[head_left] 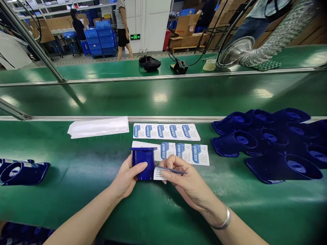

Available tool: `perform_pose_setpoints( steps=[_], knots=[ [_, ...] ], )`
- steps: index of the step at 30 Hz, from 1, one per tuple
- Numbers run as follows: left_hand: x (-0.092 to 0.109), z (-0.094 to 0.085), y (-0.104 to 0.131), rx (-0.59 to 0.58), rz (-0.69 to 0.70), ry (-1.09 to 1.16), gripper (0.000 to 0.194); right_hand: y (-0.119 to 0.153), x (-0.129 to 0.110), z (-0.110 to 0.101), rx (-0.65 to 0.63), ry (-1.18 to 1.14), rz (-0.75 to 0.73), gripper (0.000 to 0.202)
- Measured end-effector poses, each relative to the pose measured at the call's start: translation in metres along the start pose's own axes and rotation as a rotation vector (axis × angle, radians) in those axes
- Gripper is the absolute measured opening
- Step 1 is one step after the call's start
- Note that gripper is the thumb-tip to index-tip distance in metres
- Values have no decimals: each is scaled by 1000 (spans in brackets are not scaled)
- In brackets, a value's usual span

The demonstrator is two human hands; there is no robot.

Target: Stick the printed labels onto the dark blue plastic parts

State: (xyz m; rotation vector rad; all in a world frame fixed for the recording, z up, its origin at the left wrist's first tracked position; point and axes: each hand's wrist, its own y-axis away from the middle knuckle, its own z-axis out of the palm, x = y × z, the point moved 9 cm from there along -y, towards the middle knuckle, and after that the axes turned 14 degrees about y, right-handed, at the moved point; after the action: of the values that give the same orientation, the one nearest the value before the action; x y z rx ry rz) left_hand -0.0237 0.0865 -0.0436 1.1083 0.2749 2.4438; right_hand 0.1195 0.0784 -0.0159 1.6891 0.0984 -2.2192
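Note:
My left hand [125, 178] grips a dark blue plastic part [143, 158] by its side, thumb across the near face. Close to its right, my right hand [187, 182] pinches a thin metal tool that looks like tweezers [176, 170]. A white printed label [157, 174] sits at the fingertips, its left edge at the blue part; whether it touches the part I cannot tell. Just behind the hands lies a partly used label sheet [200, 154], its left portion bare. Another label sheet [166, 132] with blue-and-white labels lies farther back.
White paper strips [99, 127] lie at the back left. Several blue plastic parts [270, 139] cover the right side of the green surface, and others [28, 173] sit at the left. A metal rail [163, 118] runs behind. A flexible silver duct [276, 41] hangs at upper right.

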Motion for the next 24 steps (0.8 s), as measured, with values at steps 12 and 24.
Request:
perform_pose_setpoints(
  steps=[12,24],
  knots=[
    [3,7,5,-52,80,-136,77,5,17,1,16,-52,118,39],
    [-3,3,5,-63,20,-173,83,3,25,-4,100,-49,148,42]
  ],
)
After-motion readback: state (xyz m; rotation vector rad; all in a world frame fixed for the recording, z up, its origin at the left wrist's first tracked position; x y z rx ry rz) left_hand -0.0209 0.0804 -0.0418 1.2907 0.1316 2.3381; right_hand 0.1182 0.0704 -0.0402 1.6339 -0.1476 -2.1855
